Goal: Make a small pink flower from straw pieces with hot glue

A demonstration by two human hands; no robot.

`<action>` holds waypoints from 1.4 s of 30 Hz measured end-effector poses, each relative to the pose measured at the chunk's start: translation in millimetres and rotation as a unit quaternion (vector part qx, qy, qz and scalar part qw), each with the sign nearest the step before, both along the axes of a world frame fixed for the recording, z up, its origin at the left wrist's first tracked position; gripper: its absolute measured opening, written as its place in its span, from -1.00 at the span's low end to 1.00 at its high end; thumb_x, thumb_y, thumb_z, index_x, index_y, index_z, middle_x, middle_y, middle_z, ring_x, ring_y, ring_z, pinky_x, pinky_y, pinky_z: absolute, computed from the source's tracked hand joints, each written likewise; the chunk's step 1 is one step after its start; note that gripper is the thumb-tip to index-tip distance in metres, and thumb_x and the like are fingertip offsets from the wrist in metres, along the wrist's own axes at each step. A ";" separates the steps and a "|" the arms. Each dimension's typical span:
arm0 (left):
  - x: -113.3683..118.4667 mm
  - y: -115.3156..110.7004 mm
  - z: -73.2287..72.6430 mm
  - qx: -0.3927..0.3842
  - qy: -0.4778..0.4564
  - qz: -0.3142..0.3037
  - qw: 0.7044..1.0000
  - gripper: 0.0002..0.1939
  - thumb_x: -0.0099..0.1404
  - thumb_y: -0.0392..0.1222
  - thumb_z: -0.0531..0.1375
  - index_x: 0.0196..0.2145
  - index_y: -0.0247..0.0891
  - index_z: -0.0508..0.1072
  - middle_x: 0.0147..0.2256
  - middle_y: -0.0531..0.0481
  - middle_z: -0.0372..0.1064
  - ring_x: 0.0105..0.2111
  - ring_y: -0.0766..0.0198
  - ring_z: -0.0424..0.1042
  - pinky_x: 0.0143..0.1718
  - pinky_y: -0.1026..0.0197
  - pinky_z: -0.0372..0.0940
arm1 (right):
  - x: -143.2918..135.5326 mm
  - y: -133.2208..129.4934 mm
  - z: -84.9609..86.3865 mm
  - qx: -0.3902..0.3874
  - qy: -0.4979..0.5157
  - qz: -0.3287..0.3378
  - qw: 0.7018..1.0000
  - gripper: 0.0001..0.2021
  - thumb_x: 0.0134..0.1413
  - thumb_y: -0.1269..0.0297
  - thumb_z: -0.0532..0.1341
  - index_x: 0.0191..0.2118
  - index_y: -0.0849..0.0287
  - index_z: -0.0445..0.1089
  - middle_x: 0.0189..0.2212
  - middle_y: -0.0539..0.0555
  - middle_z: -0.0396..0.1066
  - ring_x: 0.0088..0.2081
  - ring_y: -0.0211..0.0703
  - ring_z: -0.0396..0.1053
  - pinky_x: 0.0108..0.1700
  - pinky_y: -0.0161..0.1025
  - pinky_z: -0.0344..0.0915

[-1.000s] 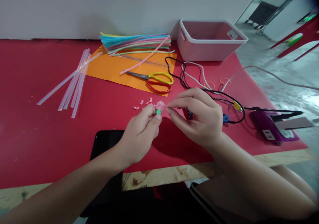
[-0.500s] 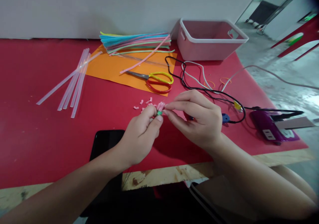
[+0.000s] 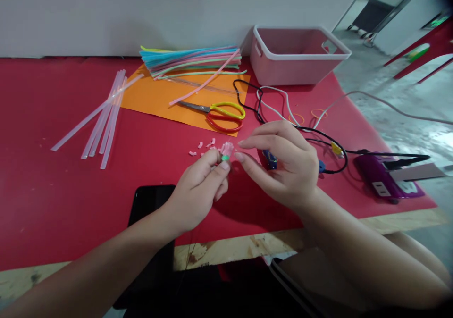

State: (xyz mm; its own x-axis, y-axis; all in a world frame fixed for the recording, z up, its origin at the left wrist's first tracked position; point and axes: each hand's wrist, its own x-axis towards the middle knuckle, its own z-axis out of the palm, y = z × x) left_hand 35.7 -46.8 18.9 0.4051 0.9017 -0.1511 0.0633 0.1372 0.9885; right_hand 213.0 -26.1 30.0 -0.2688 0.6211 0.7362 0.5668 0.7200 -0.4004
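Pinched between thumb and fingers of my left hand (image 3: 200,188) is a small pink flower-like piece with a green base (image 3: 227,151), its pink end pointing up and away. Just to its right hovers my right hand (image 3: 283,164), thumb and fingertips parted, with nothing visible between them. Several tiny pink scraps (image 3: 200,145) lie on the red tabletop (image 3: 71,205) beyond my left hand. Scissors (image 3: 219,113) with one yellow and one red handle rest partly on an orange sheet (image 3: 139,96), farther back.
Colourful fuzzy stems (image 3: 191,61) are heaped at the back, one pink stem (image 3: 205,77) lying apart. Translucent pink sticks (image 3: 102,120) lie left. A pink basket (image 3: 297,68), cables (image 3: 329,131) and a purple power block (image 3: 385,176) are right. A black phone-like slab (image 3: 150,202) lies under my left forearm.
My right thumb and fingers have spread apart and drawn slightly back from the pink piece. My left hand keeps its pinch on it, nearly in place.
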 end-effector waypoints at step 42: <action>1.4 -1.0 6.0 -0.037 -0.083 -0.046 0.995 -0.86 0.41 -0.17 0.03 -0.31 -0.23 0.26 -0.62 0.19 0.20 -0.65 0.46 0.21 -0.58 0.37 0.11 | -1.4 -2.5 1.1 -0.005 0.010 0.017 1.000 -0.90 0.05 0.36 0.30 -0.25 0.13 0.49 -0.25 0.12 0.41 -0.19 -0.09 0.41 -0.15 -0.05 0.39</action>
State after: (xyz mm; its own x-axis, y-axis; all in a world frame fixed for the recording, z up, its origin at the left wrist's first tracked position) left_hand 37.1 -47.8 24.9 0.5097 0.8488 -0.1407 -0.0839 0.2119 0.9737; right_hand 211.7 -28.6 31.1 -0.2748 0.6191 0.7357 0.5342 0.7345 -0.4185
